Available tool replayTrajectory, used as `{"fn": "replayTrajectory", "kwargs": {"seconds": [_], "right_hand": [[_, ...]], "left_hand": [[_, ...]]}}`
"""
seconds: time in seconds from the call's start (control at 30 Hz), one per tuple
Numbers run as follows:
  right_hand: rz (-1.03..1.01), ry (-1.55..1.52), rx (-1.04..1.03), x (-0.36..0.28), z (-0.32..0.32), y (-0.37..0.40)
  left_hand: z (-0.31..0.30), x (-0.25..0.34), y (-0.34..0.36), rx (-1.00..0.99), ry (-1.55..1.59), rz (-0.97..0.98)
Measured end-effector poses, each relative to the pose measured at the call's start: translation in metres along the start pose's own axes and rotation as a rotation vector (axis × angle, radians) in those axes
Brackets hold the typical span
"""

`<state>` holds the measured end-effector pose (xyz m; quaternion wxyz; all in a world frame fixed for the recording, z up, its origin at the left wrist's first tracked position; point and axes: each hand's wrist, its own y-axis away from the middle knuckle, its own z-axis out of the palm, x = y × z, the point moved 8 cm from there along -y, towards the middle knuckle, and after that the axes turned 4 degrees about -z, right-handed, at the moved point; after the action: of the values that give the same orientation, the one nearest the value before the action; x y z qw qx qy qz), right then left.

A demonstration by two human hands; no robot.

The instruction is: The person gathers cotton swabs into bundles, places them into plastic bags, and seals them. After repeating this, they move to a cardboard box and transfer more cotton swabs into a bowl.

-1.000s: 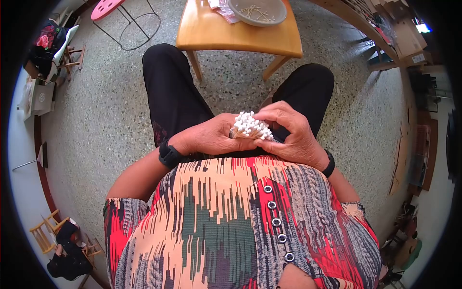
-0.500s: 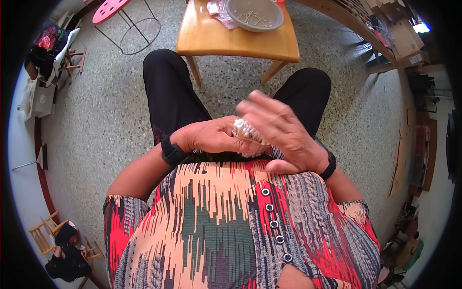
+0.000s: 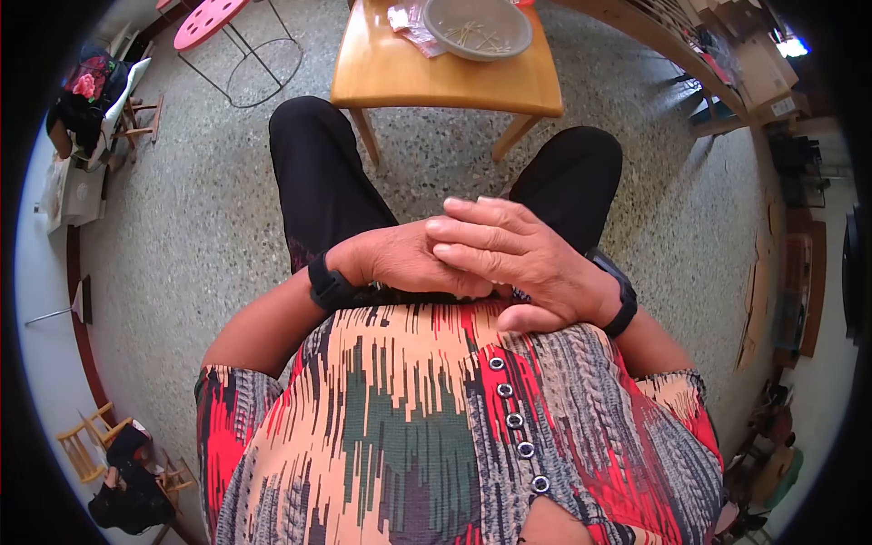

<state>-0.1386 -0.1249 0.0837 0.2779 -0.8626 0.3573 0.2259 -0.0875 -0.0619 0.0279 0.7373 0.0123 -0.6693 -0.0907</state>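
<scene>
My left hand (image 3: 392,260) is closed in front of my waist, around a bundle of cotton swabs that is now covered from view. Over it lies my right hand (image 3: 538,265), its fingers stretched out flat across the left hand's fingers and the thumb apart. Beyond my knees, a grey bowl (image 3: 505,53) with several loose cotton swabs (image 3: 474,36) stands on a small wooden table (image 3: 445,86). Beside the bowl is a clear plastic bag (image 3: 416,32) with pink print.
A pink stool (image 3: 209,24) with thin metal legs stands at the far left. Cardboard boxes (image 3: 761,77) are stacked at the far right. Wooden chairs (image 3: 84,450) with dark items sit at the lower left. My knees flank the small table's near side.
My right hand has come down from a blurred, raised pose onto the left hand. The white swab tips that showed between the hands are now covered.
</scene>
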Motion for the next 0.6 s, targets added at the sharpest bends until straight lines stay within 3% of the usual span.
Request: {"fn": "replayTrajectory", "kwargs": {"seconds": [0.03,0.17,0.2,0.27,0.33,0.4,0.47,0.6], "right_hand": [[-0.019,0.059,0.009,-0.001,-0.010,0.000],[0.136,0.034,0.717,0.006,-0.069,0.023],[0.131,0.042,0.726,0.005,-0.067,0.026],[0.383,0.004,0.750,0.029,-0.055,0.041],[0.530,-0.236,0.789,0.050,-0.039,0.044],[0.564,-0.259,0.742,0.048,-0.034,0.038],[0.533,-0.276,0.738,0.046,-0.034,0.031],[0.522,-0.411,0.733,0.049,-0.026,0.027]], "left_hand": [[-0.002,-0.004,-0.001,-0.003,0.119,0.021],[-0.024,-0.001,0.000,0.157,0.533,0.075],[-0.032,-0.002,0.001,0.190,0.598,0.104],[-0.040,0.004,-0.001,0.198,0.583,0.153],[-0.050,0.014,0.001,0.300,0.372,0.233],[-0.052,0.020,-0.001,0.294,0.307,0.245],[-0.048,0.037,-0.001,0.262,0.034,0.339],[-0.041,0.029,-0.002,0.323,0.115,0.209]]}}
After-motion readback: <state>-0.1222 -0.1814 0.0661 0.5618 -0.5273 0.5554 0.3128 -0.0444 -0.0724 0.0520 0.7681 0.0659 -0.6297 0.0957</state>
